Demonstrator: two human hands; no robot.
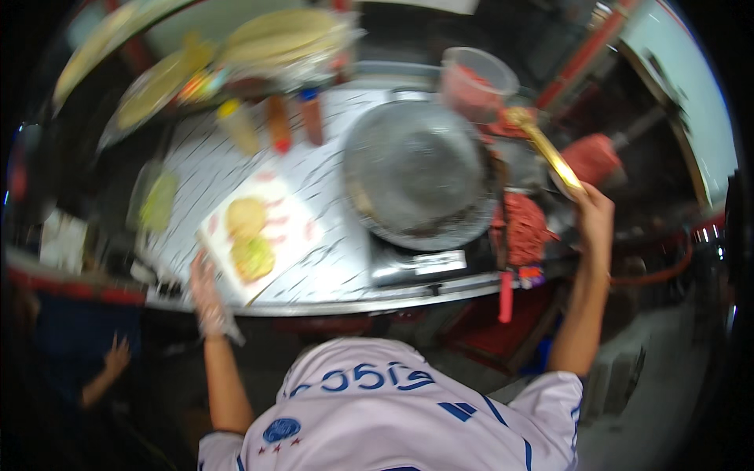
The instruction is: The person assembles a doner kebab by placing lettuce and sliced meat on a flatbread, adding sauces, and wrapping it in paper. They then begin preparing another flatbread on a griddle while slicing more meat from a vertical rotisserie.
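Note:
My right hand (594, 216) is closed around a pair of gold-coloured tongs (554, 157). The far end of the tongs reaches over the red, meat-like food beside the pan. My left hand (206, 294), in a clear plastic glove, lies at the edge of a white printed paper (294, 228) with its fingers stretched out. Two bun halves rest on that paper: a bare one (246, 217) and one topped with shredded lettuce (253, 257). Whether the left fingertips touch the paper I cannot tell. A wide round pan (416, 169) sits on a black stove (385, 263), its surface bare.
Three sauce bottles (279, 125) stand behind the paper. A lettuce container (157, 200) is at the left. Red food (525, 228), a pink-handled utensil (505, 298) and a clear tub (479, 78) flank the pan. Wrapped flatbreads (283, 39) lie at the back. Another person's hand (116, 357) shows lower left.

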